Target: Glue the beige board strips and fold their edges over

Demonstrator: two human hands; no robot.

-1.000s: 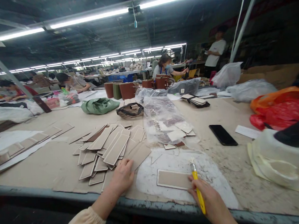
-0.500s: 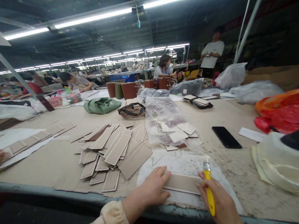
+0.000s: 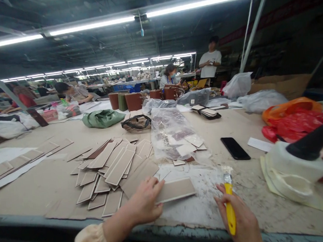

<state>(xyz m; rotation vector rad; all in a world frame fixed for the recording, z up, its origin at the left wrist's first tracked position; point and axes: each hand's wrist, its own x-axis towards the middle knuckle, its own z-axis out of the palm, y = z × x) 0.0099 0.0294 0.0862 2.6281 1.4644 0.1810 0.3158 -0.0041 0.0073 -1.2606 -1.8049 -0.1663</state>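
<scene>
A flat beige rectangular panel with pale edges (image 3: 178,189) is held at its left end by my left hand (image 3: 145,199), just over the white sheet (image 3: 197,212). The fingers cover that end of it. My right hand (image 3: 240,215) is closed around a paintbrush with a yellow handle (image 3: 230,209). Its bristles point up and away, with whitish stuff on them. Left of the panel lies a heaped pile of similar beige panels (image 3: 106,171), partly behind my left hand.
A black phone (image 3: 235,148) lies beyond the brush. To the right stands a cut white plastic jug (image 3: 296,173) with a black part sticking out. A clear plastic bag (image 3: 176,131) with pieces, a green bag (image 3: 103,118) and brown containers (image 3: 133,102) are farther back. Co-workers sit and stand beyond.
My left hand has drawn the panel leftward, away from my right hand, and its right end now tilts up slightly. The brush stays in my right hand. The whole view has shifted a little.
</scene>
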